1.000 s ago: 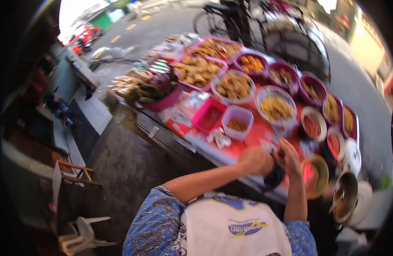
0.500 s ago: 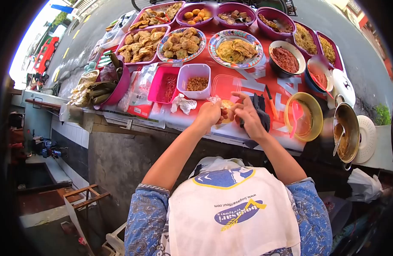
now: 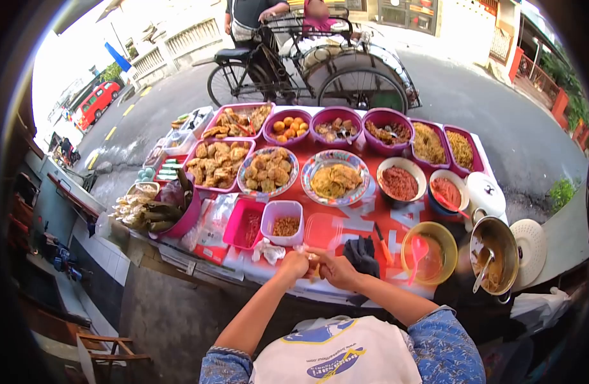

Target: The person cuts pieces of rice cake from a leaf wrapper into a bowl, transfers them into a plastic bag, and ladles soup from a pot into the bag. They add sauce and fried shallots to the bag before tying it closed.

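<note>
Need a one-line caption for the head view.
Left hand and right hand hold a small yellowish item above a red table crowded with food bowls.

My left grip (image 3: 294, 264) and right grip (image 3: 338, 270) cover the small bit (image 3: 315, 271) between them; what it is, and which grip pinches it, I cannot tell. The top edge cuts off the rider (image 3: 246, 16) above the chest.

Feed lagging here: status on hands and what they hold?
Left hand and right hand together, pinching small yellowish item. Dark cloth beside right hand, orange-handled knife past it. Nothing blocking.
</note>
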A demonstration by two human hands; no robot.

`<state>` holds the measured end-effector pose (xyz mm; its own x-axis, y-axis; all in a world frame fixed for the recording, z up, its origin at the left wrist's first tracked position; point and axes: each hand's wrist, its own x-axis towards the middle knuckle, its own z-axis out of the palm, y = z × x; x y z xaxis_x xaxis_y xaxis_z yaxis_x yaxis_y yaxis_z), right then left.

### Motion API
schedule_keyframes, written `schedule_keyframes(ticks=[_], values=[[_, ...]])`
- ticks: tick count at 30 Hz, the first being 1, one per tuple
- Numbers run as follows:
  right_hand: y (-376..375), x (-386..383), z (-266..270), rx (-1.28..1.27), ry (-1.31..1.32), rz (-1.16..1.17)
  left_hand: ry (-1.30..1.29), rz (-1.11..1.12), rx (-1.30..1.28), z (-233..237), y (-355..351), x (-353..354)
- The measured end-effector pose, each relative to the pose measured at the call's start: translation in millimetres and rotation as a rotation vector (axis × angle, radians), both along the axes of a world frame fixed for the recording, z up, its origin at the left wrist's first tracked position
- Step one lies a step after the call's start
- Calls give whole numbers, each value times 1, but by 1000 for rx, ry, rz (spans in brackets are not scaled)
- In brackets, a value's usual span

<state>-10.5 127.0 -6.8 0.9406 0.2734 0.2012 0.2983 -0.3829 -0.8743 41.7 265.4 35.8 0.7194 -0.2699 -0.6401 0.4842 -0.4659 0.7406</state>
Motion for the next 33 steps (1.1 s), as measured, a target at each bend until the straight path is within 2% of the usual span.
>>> schedule_keyframes(ticks=[3, 4, 5, 7, 11, 13, 14, 16, 17, 19, 20, 21, 23, 24, 26, 27, 29, 30, 32, 33], values=[[-3, 5, 12, -110, -115, 74, -7, 31, 5, 2, -1, -1], [-5, 4, 20, -189, -29, 129, -2, 47, 4, 1, -1, 0], [-6, 3, 30, -191, -35, 131, -7, 49, 2, 2, -1, 0], [-9, 2, 45, -358, -96, 154, -15, 38, -12, 12, -2, -1], [-12, 1, 27, -225, -247, 120, -42, 90, -143, -15, 2, 4], [-22, -5, 17, -143, 40, 27, -32, 171, -123, -15, 4, 6], [-25, -9, 10, -146, 36, 27, -70, 203, -129, -22, 7, 8], [-28, -18, -6, 70, -32, -134, -89, 219, -104, -20, 3, 5], [-26, -21, -12, 69, -32, -129, -104, 233, -76, -20, 1, 2], [-20, -22, -21, 842, 170, -268, -142, 210, -50, -33, -1, 1], [-17, -16, -31, 1122, 246, -275, -178, 179, -21, -38, -2, 0], [-17, -16, -27, 1123, 248, -279, -174, 177, -20, -36, -4, -4], [-21, -14, -13, 1546, 605, -369, -522, 142, 89, -28, -10, -15], [-22, -10, -17, 1605, 633, -301, -522, 140, 86, -29, -11, -15], [-22, -6, -20, 1587, 663, -294, -572, 133, -238, -31, -9, -16], [-19, -4, -19, 1573, 698, -287, -570, 133, -236, -32, -4, -16], [-16, 0, -17, 1514, 712, -266, -350, -26, -506, -33, 5, -13], [-15, -1, -15, 1453, 730, -249, -344, -28, -508, -33, 9, -12], [-12, 1, -8, 1394, 744, -281, -111, 25, -650, -30, 15, -8], [-10, 3, -5, 1337, 755, -302, -101, 26, -654, -27, 19, -2]])
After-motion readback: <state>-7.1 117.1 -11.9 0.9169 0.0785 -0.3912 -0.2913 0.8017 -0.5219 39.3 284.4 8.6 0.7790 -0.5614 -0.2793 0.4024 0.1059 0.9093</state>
